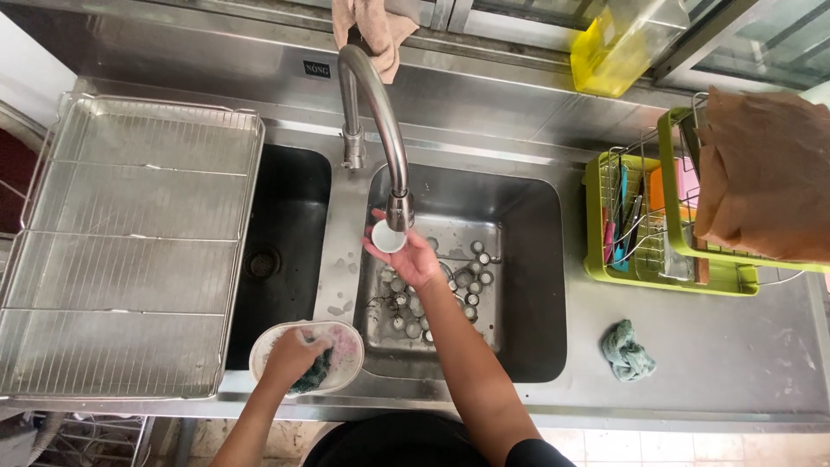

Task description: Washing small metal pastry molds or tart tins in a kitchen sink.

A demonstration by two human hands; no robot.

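Under the faucet spout (399, 210), the right hand (415, 259) pinches a small white cup (388, 236), at about eleven o'clock of the right sink basin (527, 285). At seven o'clock, the left hand (294, 353) presses a green scouring pad (313, 374) into a clear bowl (341, 342), fingers curled on it.

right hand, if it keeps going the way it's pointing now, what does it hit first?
The right hand, holding a small white cup, points up and away toward the faucet spout. The spout's tip is probably first, just above the cup; the gap between them can't be judged.
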